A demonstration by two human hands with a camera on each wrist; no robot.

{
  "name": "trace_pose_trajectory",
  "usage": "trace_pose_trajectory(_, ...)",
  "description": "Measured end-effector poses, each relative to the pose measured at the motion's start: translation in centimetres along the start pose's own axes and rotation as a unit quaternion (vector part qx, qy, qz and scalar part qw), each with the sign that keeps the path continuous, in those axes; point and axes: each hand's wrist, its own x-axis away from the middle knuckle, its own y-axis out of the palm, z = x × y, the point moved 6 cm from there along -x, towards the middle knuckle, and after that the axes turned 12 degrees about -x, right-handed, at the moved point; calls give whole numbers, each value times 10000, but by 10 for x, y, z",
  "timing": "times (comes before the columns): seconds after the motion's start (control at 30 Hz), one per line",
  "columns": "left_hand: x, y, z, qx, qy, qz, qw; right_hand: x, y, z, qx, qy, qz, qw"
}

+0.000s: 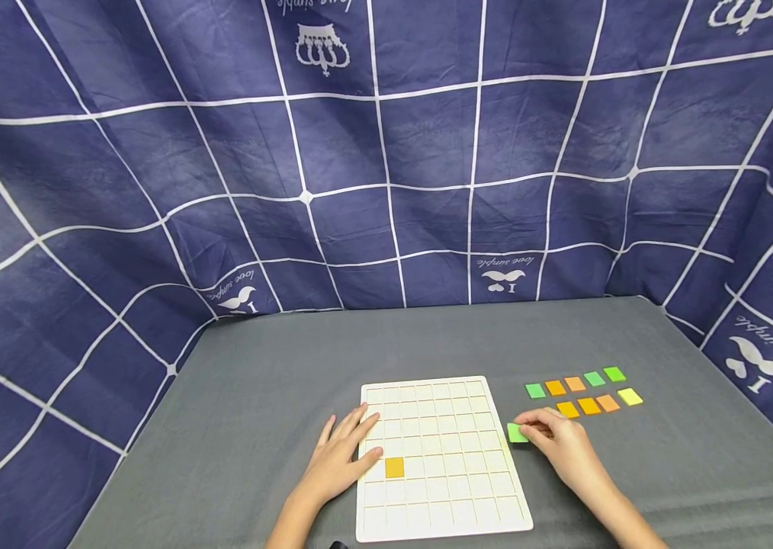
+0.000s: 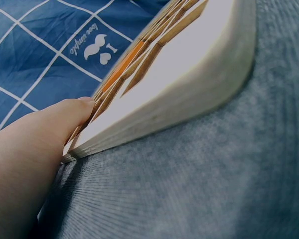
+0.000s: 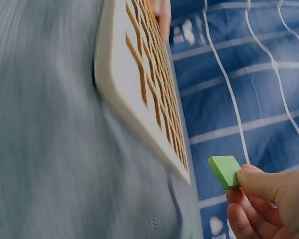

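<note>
A pale wooden grid board [image 1: 437, 509] lies on the grey cloth, its shallow square cells marked off by thin ridges. One orange tile [image 1: 395, 467] sits in a cell near the board's left side. My left hand [image 1: 340, 461] rests on the board's left edge with its fingers spread; in the left wrist view its thumb [image 2: 77, 112] lies over the rim. Just off the board's right edge, my right hand [image 1: 561, 442] pinches a light green tile [image 3: 225, 171] between thumb and fingers. The tile is held above the cloth by one side, most of its face showing.
Two rows of loose square tiles lie right of the board, beyond my right hand: green [image 1: 594, 379], orange [image 1: 588, 406], peach [image 1: 575, 384] and yellow [image 1: 630, 396]. A blue curtain [image 1: 428, 152] with white lines hangs behind and beside the grey table surface [image 1: 256, 381].
</note>
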Motion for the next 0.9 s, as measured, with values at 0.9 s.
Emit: trace_pose_trajectory(0.9, -1, 1, 0, -48, 15, 47, 10000, -16, -61, 72, 1201, 490, -506, 9903)
